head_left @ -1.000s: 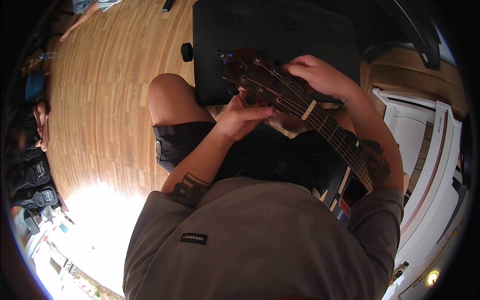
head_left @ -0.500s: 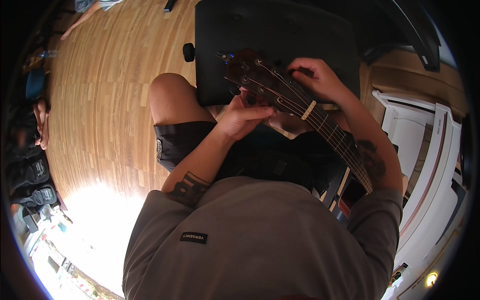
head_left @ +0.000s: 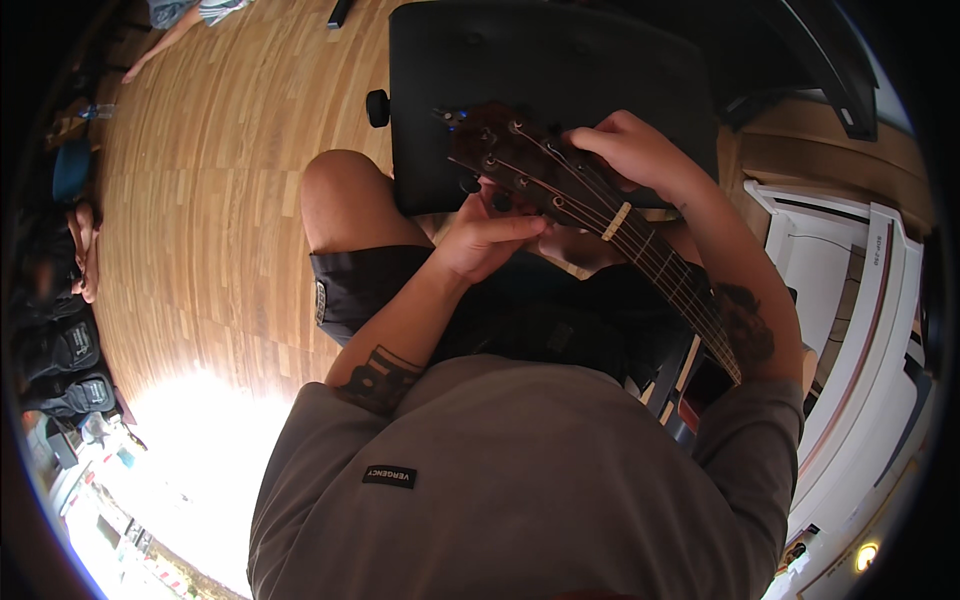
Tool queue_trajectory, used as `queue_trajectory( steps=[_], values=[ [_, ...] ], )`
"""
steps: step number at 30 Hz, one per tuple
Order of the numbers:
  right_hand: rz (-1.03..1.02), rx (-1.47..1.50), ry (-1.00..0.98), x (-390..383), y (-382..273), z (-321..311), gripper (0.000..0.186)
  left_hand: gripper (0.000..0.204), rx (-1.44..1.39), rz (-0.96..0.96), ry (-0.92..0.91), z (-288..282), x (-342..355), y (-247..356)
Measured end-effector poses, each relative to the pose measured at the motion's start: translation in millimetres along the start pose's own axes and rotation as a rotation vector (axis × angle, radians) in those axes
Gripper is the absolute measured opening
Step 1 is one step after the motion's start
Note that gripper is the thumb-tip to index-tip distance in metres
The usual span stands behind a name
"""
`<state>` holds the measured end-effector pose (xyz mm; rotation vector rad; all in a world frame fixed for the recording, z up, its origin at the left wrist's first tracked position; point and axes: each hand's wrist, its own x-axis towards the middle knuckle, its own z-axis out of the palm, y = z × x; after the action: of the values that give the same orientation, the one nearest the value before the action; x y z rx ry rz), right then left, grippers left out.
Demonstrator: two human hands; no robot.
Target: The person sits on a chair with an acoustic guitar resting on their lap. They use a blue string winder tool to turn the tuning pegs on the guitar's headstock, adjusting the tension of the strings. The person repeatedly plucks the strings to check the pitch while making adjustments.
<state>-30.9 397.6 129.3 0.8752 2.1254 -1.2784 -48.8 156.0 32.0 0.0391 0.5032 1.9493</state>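
Guitar headstock [head_left: 510, 160] sits across the lap, pointing toward ten o'clock, its neck [head_left: 660, 265] running off to four o'clock past the right forearm. Left hand [head_left: 485, 235] comes up from six o'clock, thumb and fingers pinched together at a tuning peg [head_left: 502, 200] on the near edge of the headstock. Right hand [head_left: 630, 150] drapes over the far edge at one o'clock, fingers curled down onto the strings just above the pale nut [head_left: 616, 221]. Strings look run over the nut and onto the posts already, so stringing seems largely done; winding or tuning at the pegs seems to be the work left. Black chair seat [head_left: 560, 60] lies beyond at twelve o'clock, wooden floor [head_left: 200, 200] off at nine.
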Motion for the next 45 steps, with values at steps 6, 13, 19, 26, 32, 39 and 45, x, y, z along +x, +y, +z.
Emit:
queue_trajectory(
  steps=[6,13,19,26,32,39,45],
  values=[
    [0.015,0.011,-0.047,-15.7,-13.9,0.6,0.06,0.059,0.022,-0.011,0.008,-3.3,1.1,0.8],
    [-0.287,-0.022,-0.17,-4.4,14.7,-4.3,0.033,0.055,0.024,-0.001,-0.026,0.1,0.4,2.9],
    [-0.589,0.142,-0.255,14.4,47.7,-0.9,0.031,0.057,0.045,-0.019,-0.03,-5.9,1.0,0.7],
    [-0.484,0.242,-0.247,31.2,51.1,-3.5,0.038,0.056,0.062,0.039,0.001,1.0,-1.0,-3.2],
    [-0.866,-0.449,0.169,59.8,39.6,15.0,0.032,0.055,0.091,0.01,-0.029,-2.2,0.3,1.2],
    [-0.833,-0.638,0.16,69.2,18.0,18.9,0.023,0.051,0.106,0.025,-0.045,-8.6,2.1,-2.8],
    [-0.87,-0.527,0.395,75.7,30.8,19.9,0.014,0.05,0.091,0.031,-0.035,-8.8,0.1,-4.3]
  ],
)
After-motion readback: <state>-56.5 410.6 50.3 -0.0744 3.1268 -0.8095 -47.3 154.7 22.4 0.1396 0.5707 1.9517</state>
